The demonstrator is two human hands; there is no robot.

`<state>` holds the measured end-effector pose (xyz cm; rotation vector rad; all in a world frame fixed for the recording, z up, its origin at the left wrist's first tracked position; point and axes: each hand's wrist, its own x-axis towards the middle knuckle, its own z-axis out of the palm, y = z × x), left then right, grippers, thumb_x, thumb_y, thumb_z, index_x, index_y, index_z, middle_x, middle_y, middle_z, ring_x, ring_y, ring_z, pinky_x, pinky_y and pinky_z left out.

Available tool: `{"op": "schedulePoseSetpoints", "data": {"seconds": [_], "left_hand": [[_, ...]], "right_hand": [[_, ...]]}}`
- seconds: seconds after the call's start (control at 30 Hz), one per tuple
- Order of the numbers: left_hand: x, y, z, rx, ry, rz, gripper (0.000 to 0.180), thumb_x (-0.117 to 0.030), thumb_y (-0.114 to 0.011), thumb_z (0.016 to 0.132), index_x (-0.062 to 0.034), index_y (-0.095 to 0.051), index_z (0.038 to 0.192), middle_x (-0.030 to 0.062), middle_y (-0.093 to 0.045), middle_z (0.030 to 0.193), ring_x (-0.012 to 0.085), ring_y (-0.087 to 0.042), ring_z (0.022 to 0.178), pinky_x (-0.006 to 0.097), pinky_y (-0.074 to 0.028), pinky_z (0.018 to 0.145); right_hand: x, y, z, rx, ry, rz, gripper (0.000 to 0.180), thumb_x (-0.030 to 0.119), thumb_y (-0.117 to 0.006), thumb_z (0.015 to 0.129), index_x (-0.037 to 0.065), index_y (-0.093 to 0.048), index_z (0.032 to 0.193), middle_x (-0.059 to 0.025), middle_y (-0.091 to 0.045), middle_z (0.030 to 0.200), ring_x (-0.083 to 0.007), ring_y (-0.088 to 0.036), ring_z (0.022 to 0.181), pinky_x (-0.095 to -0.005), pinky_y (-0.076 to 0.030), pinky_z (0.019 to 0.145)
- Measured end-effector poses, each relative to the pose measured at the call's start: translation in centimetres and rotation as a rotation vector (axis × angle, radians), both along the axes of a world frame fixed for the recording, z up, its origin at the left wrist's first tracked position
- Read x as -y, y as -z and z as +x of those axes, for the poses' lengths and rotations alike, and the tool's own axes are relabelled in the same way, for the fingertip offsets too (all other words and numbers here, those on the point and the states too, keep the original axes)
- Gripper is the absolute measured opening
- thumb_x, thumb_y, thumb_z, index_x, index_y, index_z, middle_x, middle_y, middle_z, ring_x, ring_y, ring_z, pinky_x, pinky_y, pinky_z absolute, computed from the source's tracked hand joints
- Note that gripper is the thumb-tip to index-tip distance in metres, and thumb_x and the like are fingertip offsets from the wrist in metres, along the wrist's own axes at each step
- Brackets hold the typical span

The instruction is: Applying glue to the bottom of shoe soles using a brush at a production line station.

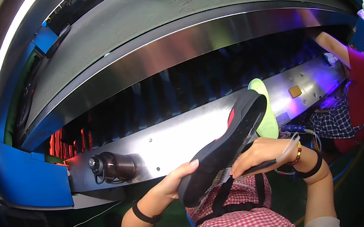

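My hands working on a black shoe at a metal ledge. The shoe (223,147) is held slantwise across the near edge of the ledge (185,136). My left hand (173,183) clasps its lower end, thumb along the side; the fingers of my right hand (265,153) are curled round what looks like a dark slim tool (262,166) close to the shoe's other side (its tip is too indistinct to tell whether it touches).

Likely faults: with only one end clasped, the shoe could pivot under pressure, letting the tool slip and scuff the surface or nick my left fingers. The green sole (265,116), right of the ledge's middle and partly behind the shoe, could be knocked by a swing of the upper end. At the ledge's near right edge, the cord of a blue-handled tool (293,128) could snag my wrist. The bottle (117,165), on the ledge's left part, could tip if my left elbow strays.
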<state>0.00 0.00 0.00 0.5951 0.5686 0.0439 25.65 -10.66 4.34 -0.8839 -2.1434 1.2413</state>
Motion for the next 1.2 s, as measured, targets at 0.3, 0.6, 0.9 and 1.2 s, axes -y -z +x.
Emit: {"op": "schedulePoseSetpoints", "data": {"seconds": [0.3,0.6,0.9,1.2], "left_hand": [[0.1,-2.9,-2.2,-0.142,0.048,0.051,0.057,-0.034,-0.049,0.089,0.0046,-0.037,0.13,0.0196,-0.052,0.12,0.0225,-0.058,0.101,0.031,-0.049,0.085],[-1.4,-2.9,-2.5,-0.082,0.166,0.093,0.062,-0.038,-0.051,0.087,0.0046,-0.037,0.131,0.0211,-0.053,0.118,0.0236,-0.059,0.1,0.031,-0.049,0.084],[-1.8,-2.7,-2.8,-0.073,0.153,0.194,0.069,-0.039,-0.054,0.084,0.0065,-0.035,0.131,0.0194,-0.052,0.12,0.0217,-0.056,0.104,0.031,-0.047,0.087],[-1.4,-2.6,-2.6,-0.022,0.13,0.276,0.075,-0.038,-0.056,0.082,0.0043,-0.026,0.136,0.0187,-0.046,0.128,0.0227,-0.051,0.111,0.032,-0.04,0.095]], "right_hand": [[0.0,-0.6,0.0,0.155,0.021,0.037,0.023,0.014,-0.055,0.079,0.007,-0.062,0.1,-0.0066,-0.063,0.109,-0.0258,-0.06,0.099,-0.0339,-0.05,0.079],[-0.4,-1.9,2.1,0.245,0.09,0.094,0.022,0.013,-0.058,0.08,0.008,-0.063,0.1,-0.0072,-0.063,0.107,-0.0254,-0.062,0.095,-0.0332,-0.051,0.078],[-0.6,-1.5,4.6,0.146,0.148,0.098,0.019,0.008,-0.061,0.08,0.006,-0.064,0.099,-0.0097,-0.065,0.103,-0.0265,-0.062,0.094,-0.0335,-0.05,0.081],[0.5,-0.1,6.1,0.13,0.284,0.01,0.023,0.006,-0.067,0.078,0.002,-0.064,0.1,-0.0136,-0.065,0.101,-0.0249,-0.063,0.096,-0.0317,-0.049,0.084]]}}
